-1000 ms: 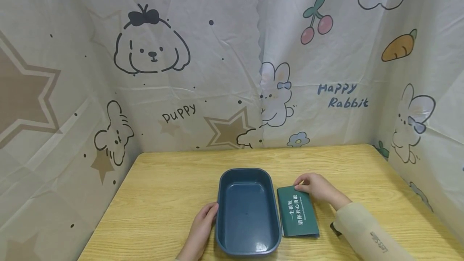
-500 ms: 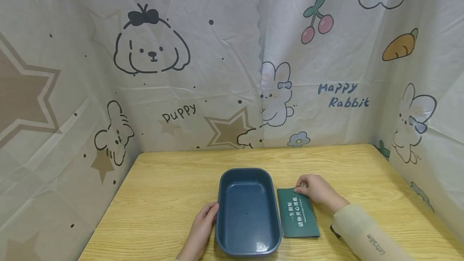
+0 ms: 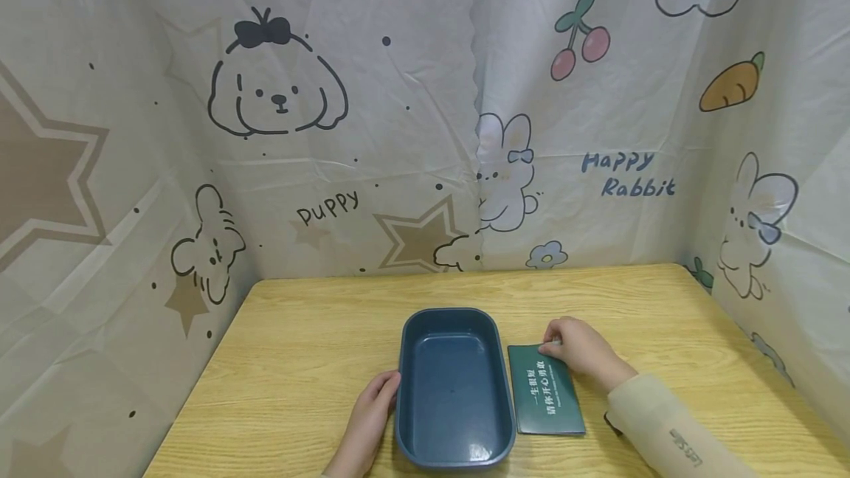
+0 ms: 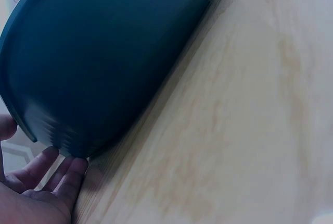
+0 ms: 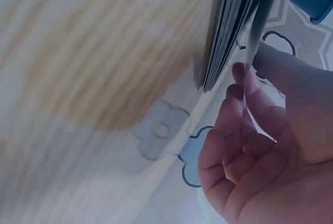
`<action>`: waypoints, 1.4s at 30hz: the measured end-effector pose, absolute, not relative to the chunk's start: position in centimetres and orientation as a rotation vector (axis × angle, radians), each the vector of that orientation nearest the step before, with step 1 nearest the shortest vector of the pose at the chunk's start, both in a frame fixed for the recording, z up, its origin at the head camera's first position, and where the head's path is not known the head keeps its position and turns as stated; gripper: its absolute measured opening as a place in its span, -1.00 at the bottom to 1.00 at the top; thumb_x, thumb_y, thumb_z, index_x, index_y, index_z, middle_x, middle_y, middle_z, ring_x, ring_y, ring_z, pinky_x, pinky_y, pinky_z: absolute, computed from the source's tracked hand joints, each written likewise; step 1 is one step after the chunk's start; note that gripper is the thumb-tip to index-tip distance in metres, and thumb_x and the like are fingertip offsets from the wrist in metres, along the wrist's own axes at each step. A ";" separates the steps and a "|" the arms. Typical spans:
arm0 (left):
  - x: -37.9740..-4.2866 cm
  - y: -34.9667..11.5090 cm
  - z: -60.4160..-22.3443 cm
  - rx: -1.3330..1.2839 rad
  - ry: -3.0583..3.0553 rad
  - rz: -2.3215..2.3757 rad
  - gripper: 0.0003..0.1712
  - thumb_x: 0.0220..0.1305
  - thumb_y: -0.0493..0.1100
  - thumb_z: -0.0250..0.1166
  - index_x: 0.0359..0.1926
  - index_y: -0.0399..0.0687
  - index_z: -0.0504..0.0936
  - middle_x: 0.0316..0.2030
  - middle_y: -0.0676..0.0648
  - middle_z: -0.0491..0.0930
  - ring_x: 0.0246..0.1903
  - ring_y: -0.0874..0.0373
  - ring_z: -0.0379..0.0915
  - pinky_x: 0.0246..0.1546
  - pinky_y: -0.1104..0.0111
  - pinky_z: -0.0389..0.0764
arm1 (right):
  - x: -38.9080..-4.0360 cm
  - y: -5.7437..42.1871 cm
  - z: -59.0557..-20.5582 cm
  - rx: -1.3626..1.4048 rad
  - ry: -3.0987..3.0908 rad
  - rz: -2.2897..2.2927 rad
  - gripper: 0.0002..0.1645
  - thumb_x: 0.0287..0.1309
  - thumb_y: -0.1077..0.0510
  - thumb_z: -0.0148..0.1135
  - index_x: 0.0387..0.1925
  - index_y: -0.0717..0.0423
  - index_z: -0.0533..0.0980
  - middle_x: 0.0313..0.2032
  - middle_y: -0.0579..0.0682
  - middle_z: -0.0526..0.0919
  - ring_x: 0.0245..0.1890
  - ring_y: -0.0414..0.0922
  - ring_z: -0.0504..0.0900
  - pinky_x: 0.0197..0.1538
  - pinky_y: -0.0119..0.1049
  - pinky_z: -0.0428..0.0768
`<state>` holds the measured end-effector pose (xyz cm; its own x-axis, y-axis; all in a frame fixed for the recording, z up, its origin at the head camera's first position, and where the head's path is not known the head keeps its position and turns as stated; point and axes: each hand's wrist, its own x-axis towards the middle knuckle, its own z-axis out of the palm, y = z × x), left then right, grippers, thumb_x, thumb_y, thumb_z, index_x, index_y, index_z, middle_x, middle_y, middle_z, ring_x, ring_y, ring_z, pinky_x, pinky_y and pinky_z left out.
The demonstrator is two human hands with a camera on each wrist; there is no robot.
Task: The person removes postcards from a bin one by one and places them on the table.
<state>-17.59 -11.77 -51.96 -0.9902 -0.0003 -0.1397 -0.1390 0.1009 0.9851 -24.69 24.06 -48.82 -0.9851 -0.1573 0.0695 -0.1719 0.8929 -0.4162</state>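
Observation:
My left hand rests against the left side of a dark blue rectangular bin. In the left wrist view the thumb is at the bin's rim and the fingertips touch its outer wall low down. Right of the bin lies a dark green booklet with white lettering. At its far right corner, my right hand pinches the cover between thumb and fingers. Seen from the right wrist, a thin sheet runs between them, lifted a little off the stacked page edges.
Both things stand on a yellow wood-grain table, the booklet close beside the bin. A pale curtain printed with cartoon animals closes off the back and both sides. A dark band shows at the right sleeve.
One second ago the booklet's cover was slightly raised along its near edge; now it lies flatter. My right hand has shifted slightly while my left hand and the bin stay put.

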 end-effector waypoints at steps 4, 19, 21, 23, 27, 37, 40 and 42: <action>-17.6 -11.7 -51.9 -0.150 2.252 2.044 -0.37 0.40 0.15 0.01 0.16 -0.32 0.46 0.10 -0.28 0.53 0.00 0.01 0.45 0.16 0.01 0.45 | -24.8 24.1 -48.9 0.267 -3.022 0.654 -0.79 0.00 0.04 0.40 -0.54 0.01 0.53 -0.50 -0.07 0.52 -0.47 -0.14 0.41 -0.36 -0.18 0.49; -17.6 -11.6 -51.7 -0.150 2.259 2.053 -0.40 0.42 0.12 0.00 0.15 -0.32 0.47 0.11 -0.29 0.52 0.01 0.01 0.45 0.16 0.01 0.45 | -24.7 24.0 -49.0 0.263 -3.026 0.637 -0.77 -0.01 0.05 0.41 -0.53 0.03 0.51 -0.48 -0.04 0.47 -0.45 -0.12 0.39 -0.34 -0.16 0.48; -17.6 -11.6 -51.7 -0.152 2.262 2.056 -0.39 0.41 0.13 0.01 0.15 -0.32 0.47 0.11 -0.29 0.53 0.00 0.01 0.45 0.16 0.01 0.45 | -24.8 24.0 -49.1 0.264 -3.027 0.633 -0.77 -0.01 0.05 0.40 -0.53 0.03 0.51 -0.47 -0.04 0.46 -0.45 -0.12 0.39 -0.33 -0.16 0.48; -17.7 -11.6 -51.8 -0.153 2.263 2.056 -0.38 0.41 0.14 0.01 0.15 -0.33 0.47 0.11 -0.29 0.52 0.01 0.01 0.46 0.17 0.01 0.45 | -24.9 24.0 -49.2 0.265 -3.026 0.630 -0.77 -0.01 0.04 0.40 -0.52 0.03 0.51 -0.46 -0.04 0.46 -0.45 -0.12 0.39 -0.33 -0.16 0.48; -17.7 -11.7 -51.8 -0.148 2.266 2.049 -0.36 0.40 0.16 0.01 0.16 -0.32 0.46 0.12 -0.30 0.52 0.01 0.00 0.46 0.17 0.00 0.45 | -25.0 24.0 -49.4 0.273 -3.019 0.624 -0.76 -0.01 0.04 0.41 -0.53 0.02 0.50 -0.46 -0.03 0.45 -0.45 -0.12 0.38 -0.35 -0.16 0.47; -17.7 -11.7 -51.8 -0.156 2.270 2.045 -0.37 0.41 0.15 0.00 0.16 -0.32 0.46 0.12 -0.29 0.52 0.00 0.01 0.46 0.16 -0.01 0.45 | -25.1 23.9 -49.3 0.282 -3.021 0.636 -0.78 0.00 0.07 0.40 -0.52 0.01 0.49 -0.50 -0.05 0.42 -0.49 -0.14 0.37 -0.40 -0.21 0.43; -17.7 -11.8 -51.7 -0.153 2.275 2.039 -0.38 0.41 0.14 0.00 0.16 -0.32 0.46 0.11 -0.29 0.52 -0.01 0.02 0.46 0.15 0.00 0.46 | -25.0 23.6 -49.2 0.289 -3.027 0.641 -0.81 0.02 0.10 0.39 -0.51 0.01 0.50 -0.54 -0.06 0.43 -0.51 -0.14 0.37 -0.42 -0.23 0.41; -17.8 -11.8 -51.7 -0.150 2.279 2.040 -0.38 0.41 0.14 0.00 0.15 -0.32 0.47 0.10 -0.29 0.53 -0.02 0.02 0.47 0.15 0.01 0.46 | -25.0 23.4 -49.1 0.300 -3.027 0.630 -0.82 0.02 0.12 0.38 -0.50 0.00 0.50 -0.57 -0.08 0.44 -0.52 -0.15 0.37 -0.42 -0.24 0.42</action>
